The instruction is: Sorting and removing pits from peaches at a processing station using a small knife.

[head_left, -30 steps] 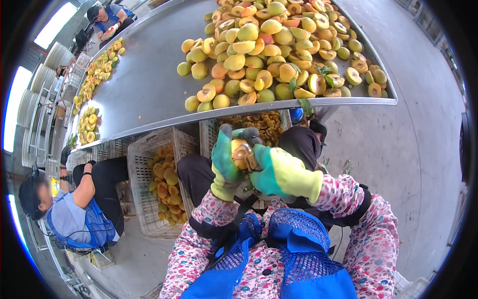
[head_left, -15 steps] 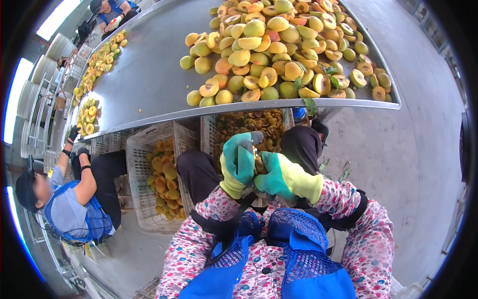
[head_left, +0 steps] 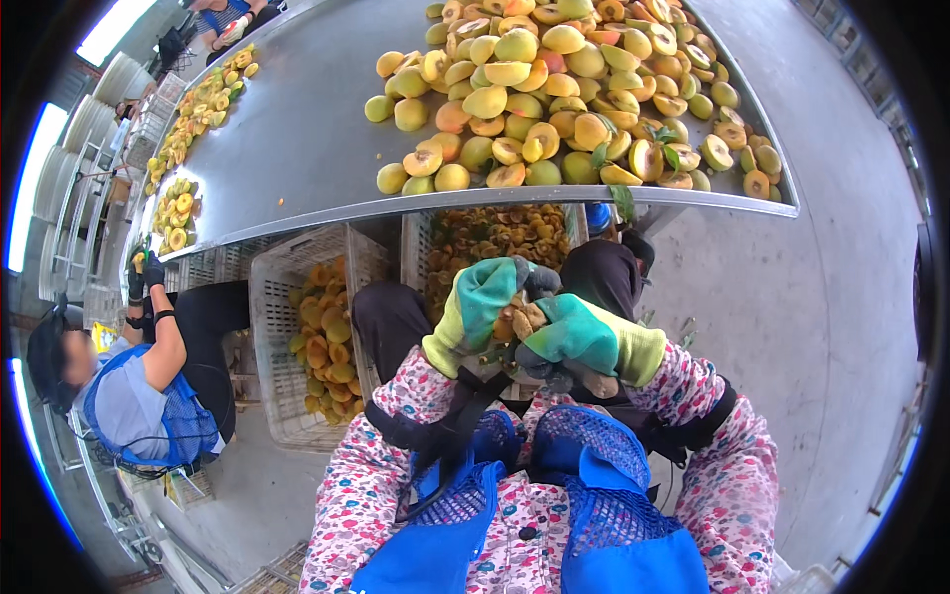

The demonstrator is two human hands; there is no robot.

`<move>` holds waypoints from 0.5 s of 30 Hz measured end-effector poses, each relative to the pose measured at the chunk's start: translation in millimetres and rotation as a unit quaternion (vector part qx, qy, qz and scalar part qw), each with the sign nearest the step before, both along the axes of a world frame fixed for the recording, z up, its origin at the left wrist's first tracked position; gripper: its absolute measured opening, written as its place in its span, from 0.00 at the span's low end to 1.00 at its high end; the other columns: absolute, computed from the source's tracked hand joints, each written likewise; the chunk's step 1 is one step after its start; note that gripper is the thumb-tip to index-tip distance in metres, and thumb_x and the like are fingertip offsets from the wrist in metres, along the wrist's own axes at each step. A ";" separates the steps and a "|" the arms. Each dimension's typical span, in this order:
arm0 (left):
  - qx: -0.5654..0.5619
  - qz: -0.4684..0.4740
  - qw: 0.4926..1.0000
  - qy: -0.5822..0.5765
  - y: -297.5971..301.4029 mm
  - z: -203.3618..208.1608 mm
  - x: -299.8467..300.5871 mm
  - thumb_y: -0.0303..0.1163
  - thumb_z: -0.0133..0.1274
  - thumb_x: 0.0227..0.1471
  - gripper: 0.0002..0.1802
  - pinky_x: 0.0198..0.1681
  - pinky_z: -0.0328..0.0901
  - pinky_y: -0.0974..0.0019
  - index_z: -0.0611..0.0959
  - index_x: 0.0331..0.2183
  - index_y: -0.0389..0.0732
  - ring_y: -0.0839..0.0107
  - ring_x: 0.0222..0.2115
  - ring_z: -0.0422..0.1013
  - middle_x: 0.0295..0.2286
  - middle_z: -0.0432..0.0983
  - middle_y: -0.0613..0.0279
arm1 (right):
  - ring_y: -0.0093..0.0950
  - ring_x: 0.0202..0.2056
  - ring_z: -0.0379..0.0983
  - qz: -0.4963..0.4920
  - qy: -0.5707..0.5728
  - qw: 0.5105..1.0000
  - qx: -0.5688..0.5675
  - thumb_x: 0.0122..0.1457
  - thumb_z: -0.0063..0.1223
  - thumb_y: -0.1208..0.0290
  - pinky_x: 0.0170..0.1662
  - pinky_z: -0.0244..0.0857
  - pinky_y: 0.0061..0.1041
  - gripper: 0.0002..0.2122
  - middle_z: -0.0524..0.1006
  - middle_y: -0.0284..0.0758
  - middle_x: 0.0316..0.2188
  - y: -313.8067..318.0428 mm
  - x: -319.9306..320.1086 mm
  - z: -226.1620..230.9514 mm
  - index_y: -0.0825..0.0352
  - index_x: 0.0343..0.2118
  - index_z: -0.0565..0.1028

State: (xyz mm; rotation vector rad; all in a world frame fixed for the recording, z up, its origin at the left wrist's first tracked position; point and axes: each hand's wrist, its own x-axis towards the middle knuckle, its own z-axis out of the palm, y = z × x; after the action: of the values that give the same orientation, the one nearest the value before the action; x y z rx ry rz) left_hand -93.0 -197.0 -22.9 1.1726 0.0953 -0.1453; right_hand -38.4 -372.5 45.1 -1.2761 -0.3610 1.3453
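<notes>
My left hand [head_left: 482, 305], in a green and yellow glove with dark fingertips, is closed on a piece of peach above my lap. My right hand [head_left: 586, 340], gloved alike, meets it from the right with its fingers curled round the same piece. Between the hands shows the brownish flesh of the peach piece [head_left: 526, 318]; the gloves cover most of it, and I cannot make out a tool. Beyond them, halved peaches [head_left: 515, 74] lie heaped on the metal table [head_left: 307, 129].
Beneath the table's near edge stand a crate [head_left: 279, 396] of peach halves and another crate [head_left: 417, 259] with darker pieces, close to my knees. At the left a co-worker [head_left: 148, 396] sits by a smaller row of peaches [head_left: 178, 213]. Another person [head_left: 230, 25] is at the far left.
Both hands have turned, and the gap between them has opened, so the brownish peach piece shows more. The co-worker at the left has brought both hands together near the table edge.
</notes>
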 end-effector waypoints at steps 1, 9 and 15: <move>0.011 0.044 0.998 -0.038 -1.5 0.6 -1.0 0.42 0.47 0.60 0.20 0.41 0.71 0.61 0.78 0.38 0.33 0.63 0.36 0.75 0.38 0.77 0.49 | 0.20 0.21 0.68 0.002 0.001 1.000 0.002 0.46 0.53 0.73 0.24 0.65 0.23 0.09 0.74 0.33 0.23 3.1 -2.5 -2.3 0.72 0.30 0.73; 0.032 0.013 0.997 0.072 31.8 10.6 -31.2 0.42 0.44 0.61 0.23 0.37 0.71 0.67 0.79 0.38 0.28 0.66 0.34 0.75 0.35 0.78 0.50 | 0.23 0.18 0.68 0.013 0.051 0.999 0.014 0.51 0.53 0.75 0.22 0.63 0.22 0.05 0.72 0.33 0.21 30.2 -23.9 15.4 0.71 0.29 0.73; 0.053 0.342 0.938 -0.014 23.8 8.6 -34.1 0.39 0.45 0.60 0.20 0.28 0.68 0.72 0.79 0.39 0.29 0.74 0.24 0.73 0.30 0.78 0.52 | 0.21 0.19 0.65 -0.073 0.253 0.956 0.128 0.54 0.55 0.72 0.22 0.60 0.20 0.07 0.70 0.31 0.21 59.9 -47.4 -37.8 0.66 0.34 0.71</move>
State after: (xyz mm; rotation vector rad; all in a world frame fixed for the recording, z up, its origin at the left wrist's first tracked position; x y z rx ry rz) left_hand -127.1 -173.3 -14.3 1.1862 0.4827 0.4982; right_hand -85.8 -312.6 7.2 -0.6953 -0.0738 1.3911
